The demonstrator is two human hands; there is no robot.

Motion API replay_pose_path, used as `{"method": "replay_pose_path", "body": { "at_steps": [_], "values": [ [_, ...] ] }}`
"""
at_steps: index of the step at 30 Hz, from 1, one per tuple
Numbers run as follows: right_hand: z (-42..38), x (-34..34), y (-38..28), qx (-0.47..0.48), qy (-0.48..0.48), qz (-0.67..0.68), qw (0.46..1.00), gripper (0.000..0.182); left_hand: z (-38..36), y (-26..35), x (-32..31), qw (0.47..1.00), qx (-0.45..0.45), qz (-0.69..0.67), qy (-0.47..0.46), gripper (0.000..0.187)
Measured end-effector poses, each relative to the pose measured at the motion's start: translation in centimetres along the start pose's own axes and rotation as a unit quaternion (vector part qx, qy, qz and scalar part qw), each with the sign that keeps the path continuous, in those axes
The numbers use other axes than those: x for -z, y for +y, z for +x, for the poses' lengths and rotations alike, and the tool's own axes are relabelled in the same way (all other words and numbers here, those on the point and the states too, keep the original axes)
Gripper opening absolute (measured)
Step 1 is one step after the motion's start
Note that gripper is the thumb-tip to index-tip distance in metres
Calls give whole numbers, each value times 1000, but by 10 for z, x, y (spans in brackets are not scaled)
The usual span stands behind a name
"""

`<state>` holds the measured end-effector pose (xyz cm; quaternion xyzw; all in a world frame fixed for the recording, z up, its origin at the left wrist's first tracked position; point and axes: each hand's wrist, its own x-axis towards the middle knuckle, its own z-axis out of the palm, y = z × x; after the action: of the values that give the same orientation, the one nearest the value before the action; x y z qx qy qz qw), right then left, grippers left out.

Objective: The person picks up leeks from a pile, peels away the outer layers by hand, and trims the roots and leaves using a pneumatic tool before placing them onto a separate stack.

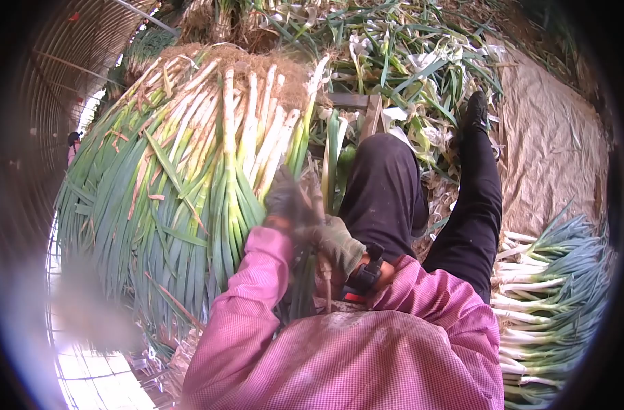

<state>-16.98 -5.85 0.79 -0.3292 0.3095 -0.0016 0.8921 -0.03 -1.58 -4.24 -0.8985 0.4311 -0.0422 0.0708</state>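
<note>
In dark, blurred glove, my left hand [284,197] is at the right edge of a large pile of long green onions [189,147], close to their pale stems. My right hand [337,244], in a greenish work glove with a dark watch [368,268] at the wrist, is beside it with fingers curled. A thin brownish stalk [317,195] runs upright between the two hands; what the right fingers close on cannot be made out. The pile's roots point away from me and its green leaves hang toward me.
Stripped leaves and peelings [421,65] cover the ground ahead, around my outstretched leg [468,205]. At right, cleaned long green onions [537,307] lie in a row near a tan cloth sheet [548,130]. A wooden frame piece [372,116] stands by my bent knee.
</note>
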Motion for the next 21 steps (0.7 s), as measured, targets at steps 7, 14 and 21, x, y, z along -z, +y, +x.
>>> {"method": "replay_pose_path", "body": {
  "at_steps": [7, 14, 21],
  "values": [
    [7, -1, 8, 8, 13, 103, 995, 31, -36, -13, 32, 919, -84, -355, -151, 47],
    [-6, -6, 17, 33, 45, 13, 998, 31, -168, -63, 14, 786, 69, -593, -161, 31],
    [-18, -17, 14, -50, 35, -9, 998, 34, -193, -59, 37, 988, -7, -149, -43, 16]
  ]
}}
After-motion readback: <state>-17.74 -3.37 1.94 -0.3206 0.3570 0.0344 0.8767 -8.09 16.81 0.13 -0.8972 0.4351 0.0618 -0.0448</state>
